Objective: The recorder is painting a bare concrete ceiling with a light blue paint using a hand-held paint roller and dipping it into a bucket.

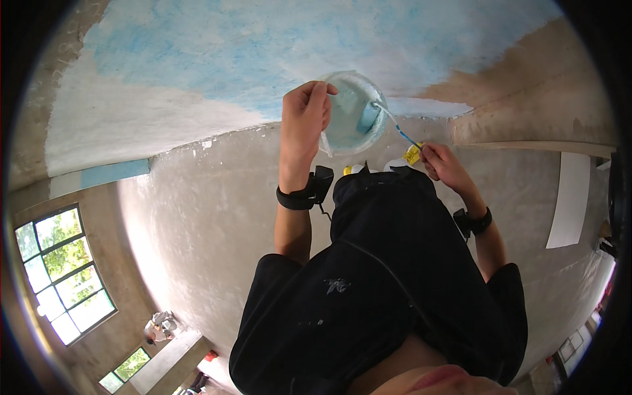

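Observation:
My left hand (306, 115) is closed on the left rim of a translucent plastic bucket (377, 84), which is tilted so that its inside shows. Pale blue paint (342, 125) coats the bottom. Inside, against the right wall of the bucket, lies a small paint roller (368, 118) with a light blue sleeve. Its thin handle slants out over the rim, and my right hand (447, 170) grips the blue end. Dark bands with small black devices sit on both wrists.
Ahead stands a wall (230, 59) with patchy blue and white paint. Grey concrete floor (217, 191) spreads around me. White and yellow items (413, 155) show by my feet, partly hidden. A white panel (569, 201) is at right, a window (66, 270) at left.

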